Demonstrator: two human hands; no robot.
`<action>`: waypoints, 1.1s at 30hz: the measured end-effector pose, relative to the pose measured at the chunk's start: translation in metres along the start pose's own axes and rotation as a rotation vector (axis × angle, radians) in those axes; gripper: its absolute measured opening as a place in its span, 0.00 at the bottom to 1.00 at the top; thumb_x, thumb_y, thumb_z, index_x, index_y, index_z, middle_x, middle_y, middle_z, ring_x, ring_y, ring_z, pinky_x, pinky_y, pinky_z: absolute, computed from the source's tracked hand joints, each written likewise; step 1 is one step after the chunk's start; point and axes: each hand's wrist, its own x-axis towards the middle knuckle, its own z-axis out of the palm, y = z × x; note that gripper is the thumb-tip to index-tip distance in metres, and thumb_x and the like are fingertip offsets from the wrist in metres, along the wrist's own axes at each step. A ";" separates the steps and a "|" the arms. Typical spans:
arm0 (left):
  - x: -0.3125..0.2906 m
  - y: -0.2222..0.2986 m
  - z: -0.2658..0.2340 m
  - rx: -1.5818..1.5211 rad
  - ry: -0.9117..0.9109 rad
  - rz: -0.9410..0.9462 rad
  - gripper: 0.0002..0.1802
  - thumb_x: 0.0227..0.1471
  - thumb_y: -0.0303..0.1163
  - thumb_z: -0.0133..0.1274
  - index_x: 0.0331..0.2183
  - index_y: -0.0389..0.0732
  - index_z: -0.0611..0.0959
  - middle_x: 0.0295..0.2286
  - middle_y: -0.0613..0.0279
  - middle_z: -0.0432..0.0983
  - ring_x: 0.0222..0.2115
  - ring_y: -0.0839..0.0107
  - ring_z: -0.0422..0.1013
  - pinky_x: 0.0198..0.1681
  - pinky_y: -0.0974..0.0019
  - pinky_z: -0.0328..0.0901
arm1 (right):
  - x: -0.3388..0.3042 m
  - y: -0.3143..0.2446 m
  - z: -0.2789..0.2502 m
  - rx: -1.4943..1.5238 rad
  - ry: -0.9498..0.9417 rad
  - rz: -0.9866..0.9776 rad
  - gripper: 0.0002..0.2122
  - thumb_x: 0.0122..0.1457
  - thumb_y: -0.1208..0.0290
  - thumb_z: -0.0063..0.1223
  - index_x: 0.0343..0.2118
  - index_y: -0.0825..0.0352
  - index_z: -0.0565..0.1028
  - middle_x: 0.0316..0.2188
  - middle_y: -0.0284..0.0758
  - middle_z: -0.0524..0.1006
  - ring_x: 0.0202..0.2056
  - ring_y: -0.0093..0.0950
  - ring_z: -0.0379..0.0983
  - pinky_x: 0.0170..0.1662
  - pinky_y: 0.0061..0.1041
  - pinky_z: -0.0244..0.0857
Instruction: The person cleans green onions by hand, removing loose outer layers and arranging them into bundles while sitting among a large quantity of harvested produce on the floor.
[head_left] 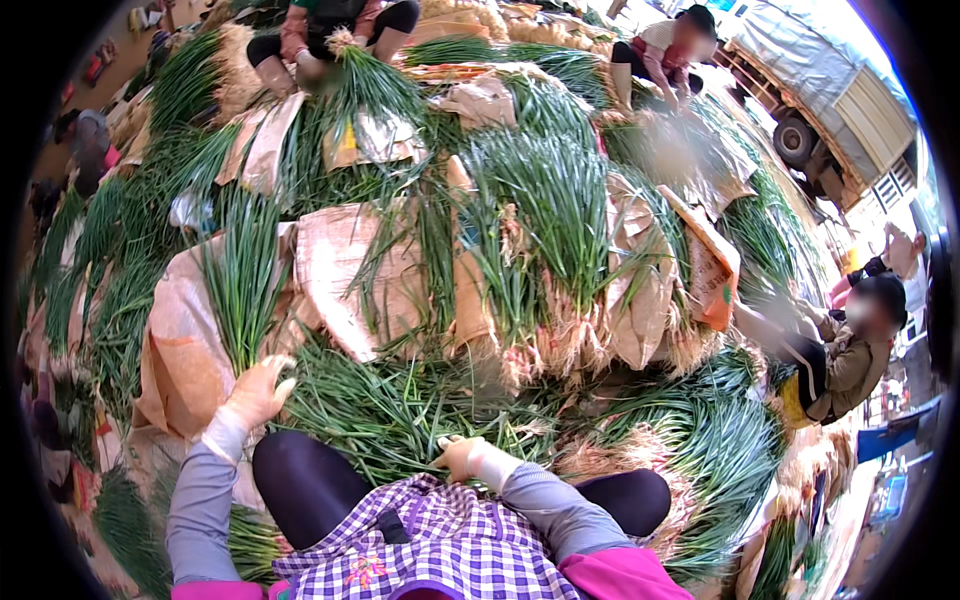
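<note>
My left hand (260,392), in a pale glove, closes round the lower end of a bunch of spring onions (243,285). The bunch's green leaves point away from me over a tan woven sack (180,345). My right hand (462,457), gloved too, has its fingers curled at the near edge of a heap of loose green leaves (370,405) in front of my lap. Whatever it grips there is too small to make out. To its right lies a pile of spring onions (690,465) with pale, stringy roots.
Ahead, more spring onions (545,215) lie in rows over sacks (355,265). One person (335,30) sits at the far side holding a bunch. Another person (670,55) bends at the back right, and a third (850,350) sits to the right. A truck (820,90) stands beyond.
</note>
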 end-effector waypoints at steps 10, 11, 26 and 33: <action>0.206 0.164 0.081 -0.639 -0.285 0.099 0.19 0.52 0.34 0.51 0.47 0.41 0.72 0.41 0.59 0.73 0.43 0.70 0.69 0.46 0.68 0.64 | -0.116 0.291 -0.130 0.773 1.434 0.713 0.14 0.51 0.64 0.50 0.37 0.68 0.76 0.35 0.45 0.77 0.39 0.38 0.74 0.44 0.30 0.66; 0.234 0.163 0.108 -0.803 -0.284 0.097 0.19 0.53 0.34 0.50 0.47 0.42 0.72 0.41 0.63 0.72 0.42 0.72 0.69 0.45 0.68 0.65 | -0.114 0.320 -0.125 0.685 1.436 0.716 0.16 0.51 0.64 0.51 0.38 0.69 0.75 0.36 0.46 0.77 0.40 0.39 0.74 0.44 0.30 0.66; 0.385 0.175 0.187 -0.538 0.295 -0.663 0.41 0.38 0.40 0.62 0.51 0.33 0.65 0.49 0.39 0.63 0.49 0.49 0.63 0.52 0.58 0.60 | -0.166 0.371 -0.050 0.307 1.774 1.066 0.24 0.40 0.58 0.66 0.36 0.68 0.70 0.38 0.45 0.68 0.43 0.41 0.65 0.48 0.36 0.59; 0.325 0.163 0.237 -0.665 0.273 -0.689 0.44 0.38 0.51 0.63 0.48 0.28 0.67 0.47 0.41 0.67 0.49 0.54 0.65 0.52 0.62 0.59 | -0.152 0.329 -0.108 0.246 1.327 0.999 0.19 0.49 0.56 0.57 0.35 0.69 0.73 0.31 0.42 0.74 0.34 0.44 0.71 0.37 0.38 0.66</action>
